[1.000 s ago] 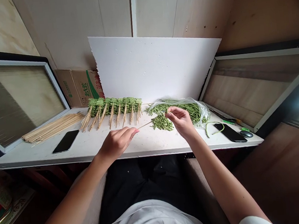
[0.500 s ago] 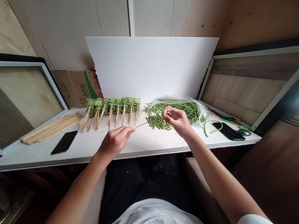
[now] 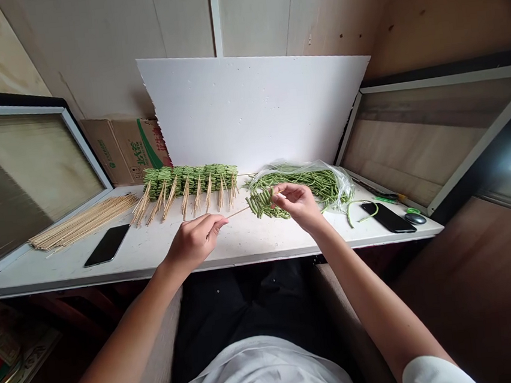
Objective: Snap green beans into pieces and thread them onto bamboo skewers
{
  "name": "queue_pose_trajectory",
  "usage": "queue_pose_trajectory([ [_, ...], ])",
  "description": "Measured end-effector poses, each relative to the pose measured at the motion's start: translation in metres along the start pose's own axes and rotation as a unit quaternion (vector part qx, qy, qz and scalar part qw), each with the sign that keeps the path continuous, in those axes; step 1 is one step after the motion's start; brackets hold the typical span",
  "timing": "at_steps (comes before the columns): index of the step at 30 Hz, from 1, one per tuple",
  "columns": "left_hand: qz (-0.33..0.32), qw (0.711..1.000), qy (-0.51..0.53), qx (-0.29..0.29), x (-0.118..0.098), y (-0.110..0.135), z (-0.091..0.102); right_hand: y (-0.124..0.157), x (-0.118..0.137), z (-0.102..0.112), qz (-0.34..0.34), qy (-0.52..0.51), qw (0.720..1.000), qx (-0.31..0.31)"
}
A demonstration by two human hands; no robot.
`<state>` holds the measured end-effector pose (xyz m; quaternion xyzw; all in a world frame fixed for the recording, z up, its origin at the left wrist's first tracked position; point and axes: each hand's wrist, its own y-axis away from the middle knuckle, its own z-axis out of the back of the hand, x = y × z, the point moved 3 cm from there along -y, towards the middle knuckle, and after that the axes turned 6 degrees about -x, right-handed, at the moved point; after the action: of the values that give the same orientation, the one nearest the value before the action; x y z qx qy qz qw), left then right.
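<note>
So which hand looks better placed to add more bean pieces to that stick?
Probably the right hand: its fingertips are right at the green bean pieces on the bamboo skewer, above a loose heap of beans. The left hand holds the skewer's other end, away from the beans.

Bamboo skewers [image 3: 82, 225]: bare wood, matt. Long beans [image 3: 260, 203]: smooth green skin, slight sheen. Bag [image 3: 343, 192]: thin clear plastic, glossy, crinkled. Foam board [image 3: 251, 107]: white, matt, rough torn left edge. Carton [image 3: 107, 153]: matt cardboard. Smartphone [image 3: 107, 245]: glossy black glass. Tabletop [image 3: 251, 243]: smooth white finish.
</note>
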<state>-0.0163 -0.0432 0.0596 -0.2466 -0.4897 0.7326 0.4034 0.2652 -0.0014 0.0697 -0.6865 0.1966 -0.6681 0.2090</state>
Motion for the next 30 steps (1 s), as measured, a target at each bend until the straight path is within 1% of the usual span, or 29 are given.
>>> queue_pose_trajectory([
  [3,0.026,1.000,0.000,-0.003,0.005,0.000,0.000,0.001,-0.001,-0.004,-0.015,0.004,1.000,0.012],
  [6,0.053,0.999,0.007,-0.009,0.012,0.002,-0.001,0.002,-0.005,-0.008,-0.031,-0.010,0.999,0.011],
  [10,0.063,0.998,0.010,-0.006,0.017,0.005,-0.004,0.002,-0.015,-0.010,-0.066,-0.014,0.998,-0.006],
  [13,0.069,0.998,0.015,0.004,0.022,0.009,-0.008,0.001,-0.020,-0.010,-0.072,-0.004,0.997,-0.001],
  [16,0.074,0.997,0.014,0.024,0.031,0.015,-0.013,0.000,-0.027,-0.011,-0.067,0.021,0.998,0.008],
  [19,0.088,0.995,0.008,0.050,0.040,0.023,-0.020,0.001,-0.039,-0.015,-0.073,0.051,0.996,0.011],
  [23,0.145,0.982,0.000,0.119,0.055,0.038,-0.032,0.001,-0.056,-0.015,-0.094,0.102,0.990,0.025],
  [26,0.208,0.962,-0.024,0.173,0.073,0.050,-0.036,-0.003,-0.063,-0.003,-0.083,0.178,0.977,0.087],
  [28,0.259,0.943,-0.038,0.204,0.091,0.059,-0.035,-0.009,-0.066,0.018,-0.065,0.252,0.958,0.119],
  [30,0.305,0.925,-0.045,0.222,0.109,0.068,-0.031,-0.016,-0.072,0.047,-0.071,0.316,0.941,0.096],
])
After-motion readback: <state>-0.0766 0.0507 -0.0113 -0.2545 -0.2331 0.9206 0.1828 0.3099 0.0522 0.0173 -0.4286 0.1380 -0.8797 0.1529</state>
